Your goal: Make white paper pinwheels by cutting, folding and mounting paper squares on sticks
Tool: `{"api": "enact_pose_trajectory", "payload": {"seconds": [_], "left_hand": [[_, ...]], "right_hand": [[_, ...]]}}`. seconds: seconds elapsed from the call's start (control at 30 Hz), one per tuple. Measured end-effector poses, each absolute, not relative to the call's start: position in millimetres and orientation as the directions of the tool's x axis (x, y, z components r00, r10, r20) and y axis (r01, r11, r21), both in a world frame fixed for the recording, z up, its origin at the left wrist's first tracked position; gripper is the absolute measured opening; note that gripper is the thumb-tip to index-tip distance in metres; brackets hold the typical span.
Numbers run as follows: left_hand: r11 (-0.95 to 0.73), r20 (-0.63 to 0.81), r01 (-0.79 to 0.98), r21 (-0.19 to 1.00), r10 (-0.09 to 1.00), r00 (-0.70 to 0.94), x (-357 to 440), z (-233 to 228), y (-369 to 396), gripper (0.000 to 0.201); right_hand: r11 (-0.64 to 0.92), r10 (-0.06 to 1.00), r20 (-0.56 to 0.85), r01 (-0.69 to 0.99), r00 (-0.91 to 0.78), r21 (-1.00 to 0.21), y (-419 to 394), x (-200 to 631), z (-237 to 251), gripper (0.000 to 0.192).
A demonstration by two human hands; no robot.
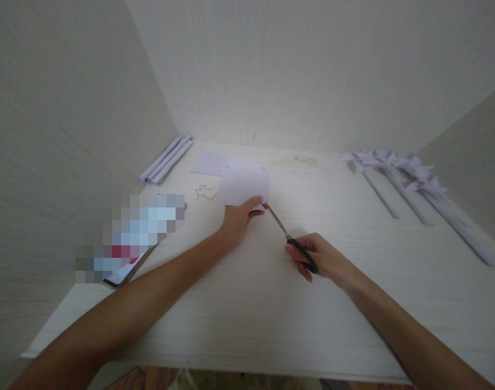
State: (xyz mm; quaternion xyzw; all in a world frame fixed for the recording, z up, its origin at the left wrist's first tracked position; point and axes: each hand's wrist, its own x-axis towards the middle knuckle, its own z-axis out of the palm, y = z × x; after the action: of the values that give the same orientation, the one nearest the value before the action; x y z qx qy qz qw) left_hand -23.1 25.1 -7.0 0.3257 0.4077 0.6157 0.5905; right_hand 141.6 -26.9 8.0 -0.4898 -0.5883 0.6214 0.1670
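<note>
Right hand (320,259) gripping scissors (290,238) at the paper (244,185) my left hand (236,221) pinches, thumb's close, could nick it.

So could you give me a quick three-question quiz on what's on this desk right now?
1. True or false: the right hand holds the scissors.
2. What does the left hand hold up? A) a phone B) a paper sheet C) a rolled tube
3. Fill in: the finished paper pinwheels lie at the far ____ of the desk.

Key: 1 true. 2 B. 3 right; the paper rolls lie far left.
</note>
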Motion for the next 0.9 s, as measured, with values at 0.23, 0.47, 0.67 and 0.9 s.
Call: {"api": "enact_pose_trajectory", "payload": {"seconds": [0.23, 0.47, 0.67, 0.9], "left_hand": [[0.033, -0.084, -0.47, 0.882, 0.993, -0.087, -22.5, -7.1, 25.0, 0.012], [0.027, -0.078, -0.458, 0.889, 0.993, -0.093, -22.7, -7.3, 25.0, 0.012], [0.025, -0.079, -0.461, 0.887, 0.992, -0.098, -22.2, -7.5, 25.3, 0.013], [0.035, -0.093, -0.467, 0.884, 0.99, -0.101, -21.9, -7.2, 25.6, 0.012]], "right_hand": [[-0.233, 0.781, -0.414, 0.397, -0.467, -0.888, -26.6, 140.7, 11.1, 0.044], [-0.244, 0.78, -0.435, 0.421, -0.449, -0.873, -26.2, 139.0, 11.4, 0.045], [-0.24, 0.779, -0.425, 0.408, -0.46, -0.881, -26.5, 140.6, 10.9, 0.044], [-0.235, 0.776, -0.425, 0.412, -0.466, -0.88, -26.4, 140.2, 11.1, 0.044]]}}
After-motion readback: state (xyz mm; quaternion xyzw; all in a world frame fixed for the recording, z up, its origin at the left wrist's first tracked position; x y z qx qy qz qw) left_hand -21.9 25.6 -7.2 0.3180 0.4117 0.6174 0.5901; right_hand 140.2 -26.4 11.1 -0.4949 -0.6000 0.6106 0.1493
